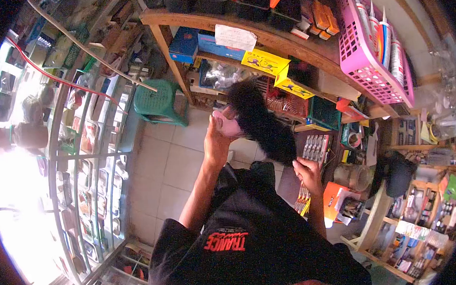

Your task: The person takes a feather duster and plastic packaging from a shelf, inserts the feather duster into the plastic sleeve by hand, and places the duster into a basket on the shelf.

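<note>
Head view is showing the left hand point(218, 142) curling a partly closed grip around a pink object point(230, 126), while the right hand point(308, 173) is pinching a black fluffy duster point(266, 124) that is reaching beside that object. Beyond the left grip, a green stool point(157, 102) is standing.

The left hand point(218, 143) grips a pink item point(228, 126), palm up, and a black fluffy duster point(266, 122) lies right against it! Over at the duster's lower end, the right hand point(308, 173) pinches the tip. Beyond, a green stool point(157, 102) stands on pale tiles point(189, 145), near the glass shelves point(85, 151).
</note>
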Action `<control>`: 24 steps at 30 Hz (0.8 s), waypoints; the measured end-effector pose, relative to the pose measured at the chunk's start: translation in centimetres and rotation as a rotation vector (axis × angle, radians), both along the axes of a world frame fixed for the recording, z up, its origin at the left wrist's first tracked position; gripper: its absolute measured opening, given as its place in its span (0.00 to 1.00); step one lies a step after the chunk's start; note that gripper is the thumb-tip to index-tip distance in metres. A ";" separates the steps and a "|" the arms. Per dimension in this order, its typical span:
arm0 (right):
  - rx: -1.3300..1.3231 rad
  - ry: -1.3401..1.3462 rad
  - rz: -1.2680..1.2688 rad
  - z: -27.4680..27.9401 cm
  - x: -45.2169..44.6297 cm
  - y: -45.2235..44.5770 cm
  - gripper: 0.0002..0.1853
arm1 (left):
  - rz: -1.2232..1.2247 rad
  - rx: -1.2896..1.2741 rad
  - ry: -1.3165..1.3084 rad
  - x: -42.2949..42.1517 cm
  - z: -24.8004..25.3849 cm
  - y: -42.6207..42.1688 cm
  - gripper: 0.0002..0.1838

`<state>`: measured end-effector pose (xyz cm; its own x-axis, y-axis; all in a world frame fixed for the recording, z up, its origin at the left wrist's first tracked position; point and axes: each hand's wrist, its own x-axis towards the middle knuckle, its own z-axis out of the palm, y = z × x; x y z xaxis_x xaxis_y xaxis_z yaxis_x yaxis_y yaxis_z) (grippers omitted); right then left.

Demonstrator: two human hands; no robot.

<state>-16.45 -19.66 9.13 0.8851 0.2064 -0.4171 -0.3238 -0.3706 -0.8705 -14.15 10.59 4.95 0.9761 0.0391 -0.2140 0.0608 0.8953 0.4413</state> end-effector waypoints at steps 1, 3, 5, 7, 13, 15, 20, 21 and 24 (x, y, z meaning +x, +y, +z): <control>0.000 0.019 0.040 0.0 -0.1 -0.2 0.15 | -0.003 0.006 0.040 -0.2 0.5 0.1 0.33; 0.002 0.051 0.118 0.1 0.0 -0.5 0.14 | -0.010 0.022 0.112 -0.5 1.1 0.1 0.33; 0.024 0.008 0.174 0.3 0.1 -0.3 0.13 | 0.027 0.457 -0.096 -0.5 -1.3 -0.1 0.31; 0.046 -0.033 0.227 0.4 0.2 -0.1 0.13 | 0.018 0.613 -0.115 -0.4 -1.5 0.0 0.31; 0.057 -0.053 0.143 -0.1 0.1 0.1 0.10 | 0.127 0.058 -0.047 -0.2 1.6 -0.3 0.32; 0.033 -0.132 0.230 0.2 -0.1 0.1 0.10 | 0.135 0.005 -0.001 -0.4 -1.0 -0.2 0.32; 0.041 -0.032 0.042 0.6 -0.5 1.3 0.13 | 0.058 -0.130 -0.124 0.3 0.7 -0.6 0.33; 0.022 -0.078 0.143 0.5 -0.5 1.1 0.12 | 0.077 0.124 -0.114 0.1 -0.6 -0.5 0.34; -0.002 -0.193 0.322 0.2 -0.6 0.8 0.12 | 0.131 0.859 -0.219 -0.8 -3.2 -0.5 0.36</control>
